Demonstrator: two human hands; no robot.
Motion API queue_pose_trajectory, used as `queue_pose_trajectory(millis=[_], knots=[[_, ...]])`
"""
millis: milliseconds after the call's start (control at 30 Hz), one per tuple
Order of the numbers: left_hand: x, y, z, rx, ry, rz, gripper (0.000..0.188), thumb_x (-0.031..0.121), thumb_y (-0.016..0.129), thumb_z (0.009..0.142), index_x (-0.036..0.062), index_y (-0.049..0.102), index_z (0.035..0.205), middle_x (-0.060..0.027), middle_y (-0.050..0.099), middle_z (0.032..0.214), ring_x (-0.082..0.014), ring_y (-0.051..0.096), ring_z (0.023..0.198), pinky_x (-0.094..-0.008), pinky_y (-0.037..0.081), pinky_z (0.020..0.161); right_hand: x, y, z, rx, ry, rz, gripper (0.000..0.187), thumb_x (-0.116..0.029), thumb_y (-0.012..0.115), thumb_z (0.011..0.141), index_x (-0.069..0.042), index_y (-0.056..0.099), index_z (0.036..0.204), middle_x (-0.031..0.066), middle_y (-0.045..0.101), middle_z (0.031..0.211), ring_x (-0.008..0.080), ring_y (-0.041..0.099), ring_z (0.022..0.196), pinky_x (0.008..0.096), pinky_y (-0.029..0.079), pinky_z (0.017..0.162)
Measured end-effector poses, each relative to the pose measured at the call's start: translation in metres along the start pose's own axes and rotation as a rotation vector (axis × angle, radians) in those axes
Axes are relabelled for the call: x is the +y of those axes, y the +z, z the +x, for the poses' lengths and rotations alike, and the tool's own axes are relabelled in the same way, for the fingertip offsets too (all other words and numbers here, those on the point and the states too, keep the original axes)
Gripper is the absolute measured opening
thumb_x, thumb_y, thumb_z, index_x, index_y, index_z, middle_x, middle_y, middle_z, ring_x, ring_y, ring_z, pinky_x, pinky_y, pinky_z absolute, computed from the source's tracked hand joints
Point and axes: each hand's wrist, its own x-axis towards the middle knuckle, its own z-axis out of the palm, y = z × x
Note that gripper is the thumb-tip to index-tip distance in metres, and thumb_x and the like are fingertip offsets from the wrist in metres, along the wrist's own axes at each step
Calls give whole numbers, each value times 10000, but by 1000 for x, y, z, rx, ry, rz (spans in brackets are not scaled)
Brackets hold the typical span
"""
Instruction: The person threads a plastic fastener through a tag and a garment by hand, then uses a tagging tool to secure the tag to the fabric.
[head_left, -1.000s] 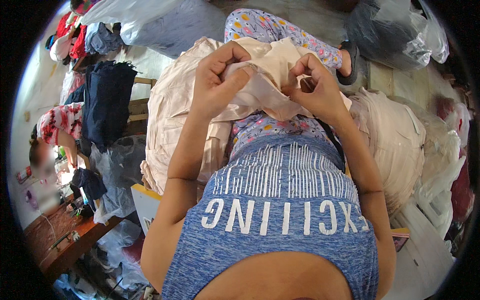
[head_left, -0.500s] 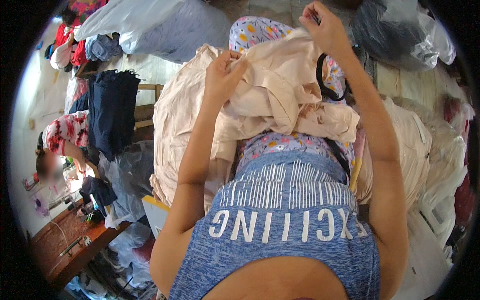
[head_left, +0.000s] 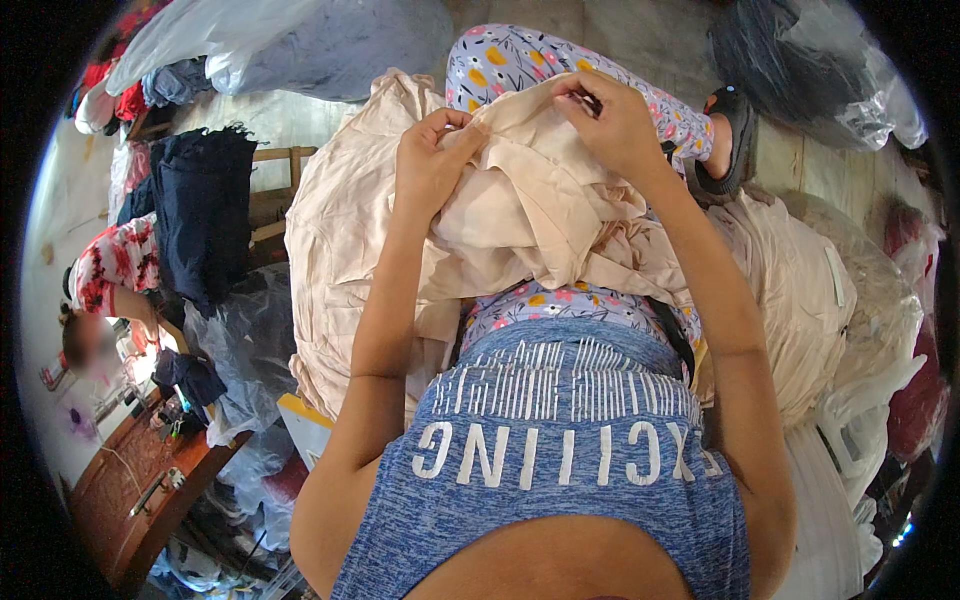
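Observation:
A pale beige cloth garment point(head_left: 520, 215) lies bunched across my lap, over flowered trousers. My left hand point(head_left: 432, 165) is closed, thumb and forefinger pinching a fold of it near its upper edge. To the right, my right hand point(head_left: 612, 125) is also closed, its fingertips at the garment's raised upper edge. Something small and dark shows between the fingers of that hand, too little to name. A larger heap of the same beige cloth point(head_left: 335, 240) spreads at my left, beside the garment.
More beige cloth point(head_left: 785, 290) is piled at my right, near clear plastic bags. Large filled plastic bags point(head_left: 330, 50) stand ahead on the floor. Dark blue cloth point(head_left: 205, 210) hangs over a wooden frame at the left. Beyond it, a person point(head_left: 115, 265) bends over a brown table point(head_left: 120, 490).
My right hand has come down and left, closer to my left hand, from its raised place at the upper right. My left hand still pinches the garment.

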Motion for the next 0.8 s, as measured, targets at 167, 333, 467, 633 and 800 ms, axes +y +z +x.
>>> queue_pose_trajectory(millis=[167,333,467,633,800], knots=[[6,2,-4,15,-15,53,139,110,614,751,3,588,837,10,577,683,-29,489,588,-163,381,526,-7,12,9,-32,-56,17,164,-129,592,758,-36,594,893,34,595,760,103,517,613,230,414,567],[7,5,-12,44,70,25,121,86,596,761,-9,580,835,14,570,688,-23,480,597,-156,375,533,-25,13,5,-78,-108,-2,176,-179,564,736,-98,594,889,53,610,807,212,594,701,309,464,600],[16,10,-18,56,156,31,100,69,558,727,-15,570,781,2,546,626,-35,458,564,-198,368,498,-27,11,3,-65,-219,-150,182,-184,561,722,-115,591,888,35,600,820,216,587,688,320,463,579],[22,9,-18,16,470,159,46,25,524,707,-3,544,737,-61,590,837,-85,506,733,-205,389,638,-34,4,-1,-100,-225,-194,175,-193,560,717,-110,578,869,34,587,809,218,580,673,323,461,568],[27,6,-23,-204,310,-317,55,29,470,731,-7,484,771,-170,564,1016,-171,543,864,-262,425,761,-45,-7,-9,-22,-181,-39,134,-165,563,727,-89,578,837,52,575,765,208,580,648,307,465,575]])
